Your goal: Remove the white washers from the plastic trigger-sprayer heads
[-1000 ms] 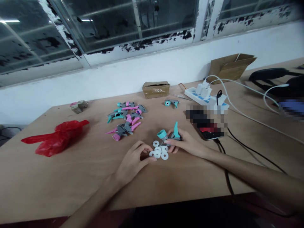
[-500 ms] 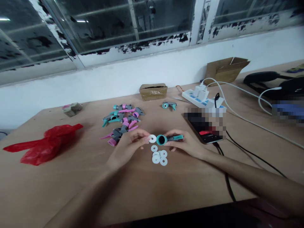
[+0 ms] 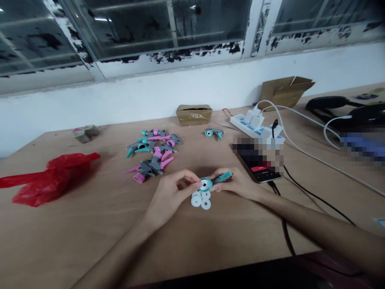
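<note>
My right hand (image 3: 237, 184) grips a teal and grey spray trigger head (image 3: 214, 180), its round teal cap turned toward my left hand. A white washer (image 3: 205, 184) sits in that cap's mouth. My left hand (image 3: 172, 193) has its fingertips pinched against the washer and cap. Several loose white washers (image 3: 201, 200) lie on the table just below both hands. A pile of pink, teal and grey trigger heads (image 3: 153, 152) rests farther back, left of centre. A single teal trigger head (image 3: 214, 133) lies alone behind my right hand.
A red plastic bag (image 3: 51, 176) lies at the left. A phone (image 3: 258, 164), a white power strip (image 3: 255, 123) with cables, two cardboard boxes (image 3: 194, 114) (image 3: 284, 90) and a small grey block (image 3: 84, 133) stand around the wooden table (image 3: 90, 224).
My left hand picked a washer from the small heap, lifted it to the cap and now presses it into the cap's mouth. My right hand turned the trigger head toward it.
</note>
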A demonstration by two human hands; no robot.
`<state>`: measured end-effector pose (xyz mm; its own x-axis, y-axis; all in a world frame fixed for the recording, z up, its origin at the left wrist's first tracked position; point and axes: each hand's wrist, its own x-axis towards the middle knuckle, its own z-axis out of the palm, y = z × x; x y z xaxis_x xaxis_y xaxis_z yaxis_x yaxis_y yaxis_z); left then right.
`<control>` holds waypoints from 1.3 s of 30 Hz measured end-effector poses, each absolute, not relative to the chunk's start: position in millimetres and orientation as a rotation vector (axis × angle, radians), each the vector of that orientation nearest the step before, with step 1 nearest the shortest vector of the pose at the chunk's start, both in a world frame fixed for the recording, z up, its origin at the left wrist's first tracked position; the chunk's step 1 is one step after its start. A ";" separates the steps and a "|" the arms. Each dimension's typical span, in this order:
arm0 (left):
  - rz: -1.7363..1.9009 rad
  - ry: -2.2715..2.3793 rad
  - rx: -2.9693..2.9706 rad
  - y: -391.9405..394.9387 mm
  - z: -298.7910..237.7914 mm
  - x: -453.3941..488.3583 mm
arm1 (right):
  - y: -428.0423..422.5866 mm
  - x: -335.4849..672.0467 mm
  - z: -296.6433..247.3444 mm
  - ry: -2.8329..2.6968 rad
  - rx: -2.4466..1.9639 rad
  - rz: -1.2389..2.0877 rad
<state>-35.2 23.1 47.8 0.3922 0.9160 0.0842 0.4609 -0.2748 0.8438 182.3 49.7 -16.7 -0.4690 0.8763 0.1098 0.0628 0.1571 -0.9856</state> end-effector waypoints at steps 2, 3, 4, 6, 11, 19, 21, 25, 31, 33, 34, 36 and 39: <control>0.769 1.214 1.946 21.6 48.5 -33.6 | 49.1 182.2 -15.9 -1.703 -0.908 1.400; 0.781 1.233 1.981 21.0 48.7 -32.8 | 48.6 182.2 -15.1 -1.705 -0.905 1.405; 0.794 1.249 2.016 20.5 48.8 -32.1 | 47.9 182.1 -14.2 -1.705 -0.902 1.410; 0.819 1.260 2.068 19.7 48.3 -31.1 | 46.6 181.9 -12.3 -1.702 -0.896 1.418; 0.891 1.273 2.137 16.8 47.2 -30.2 | 44.8 181.6 -10.3 -1.698 -0.881 1.425; 0.768 1.286 2.216 11.9 52.7 -27.1 | 43.5 181.5 -8.2 -1.708 -0.920 1.403; 0.742 1.289 2.178 13.4 54.0 -25.9 | 42.9 181.5 -8.3 -1.681 -0.927 1.436; 0.716 1.262 2.091 18.0 54.9 -25.3 | 42.5 181.1 -11.2 -1.526 -0.898 1.645; 0.726 1.293 2.142 20.7 53.5 -25.6 | 42.4 180.0 -9.2 -1.480 -0.908 1.605; 0.680 1.336 2.199 20.5 54.0 -24.6 | 42.6 179.9 -9.1 -1.468 -0.900 1.611; 0.646 1.364 2.233 20.3 54.6 -23.8 | 42.8 179.9 -9.6 -1.457 -0.892 1.623; 0.573 1.413 2.300 20.0 56.5 -21.6 | 43.2 179.9 -11.3 -1.425 -0.877 1.648; 0.509 1.469 2.370 19.9 59.3 -17.5 | 43.8 179.9 -14.2 -1.397 -0.868 1.672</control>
<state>-17.5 19.9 59.3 0.4123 0.9007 0.1366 0.7921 -0.4285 0.4346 179.9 43.8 -14.2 -0.4669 0.8840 -0.0228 -0.1349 -0.0967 -0.9861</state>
